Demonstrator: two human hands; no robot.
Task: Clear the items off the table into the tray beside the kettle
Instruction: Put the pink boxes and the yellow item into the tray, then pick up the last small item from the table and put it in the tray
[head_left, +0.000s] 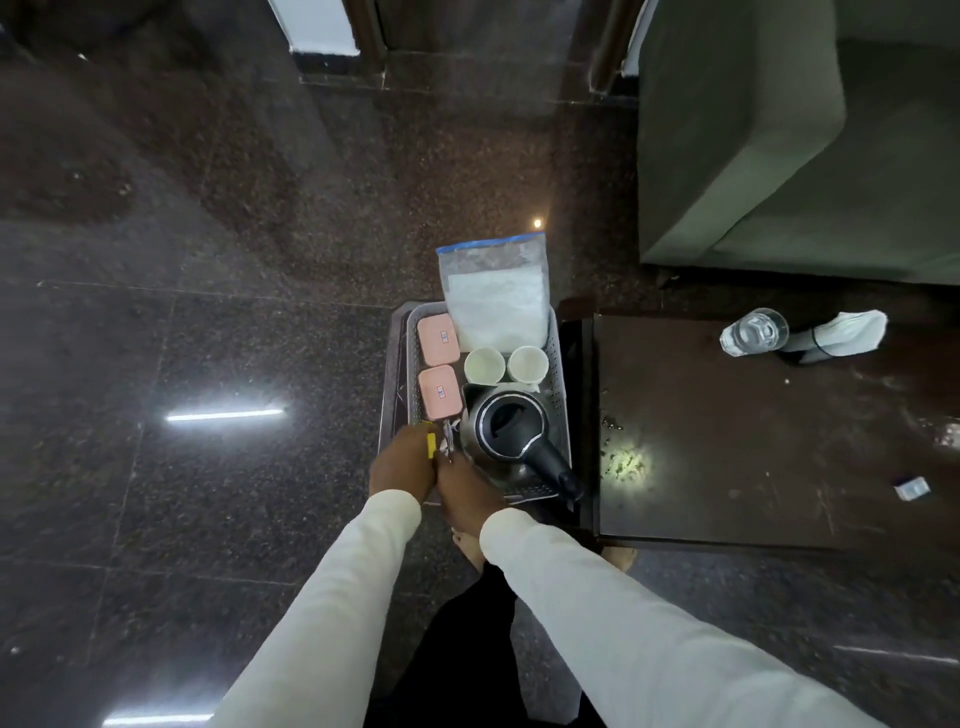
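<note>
Head view: left hand grips yellow-handled utensils beside the kettle; right hand grip unclear; dropped carelessly, they could miss the tray.

Both arms in pale sleeves reach forward and down, the left hand and right hand side by side, touching, fingers curled downward.

Below you spreads a dark speckled polished stone floor, mirroring two white tube lights (bright streaks at left). At right you see a grey-green upholstered sofa; white wall panels stand far ahead.
</note>
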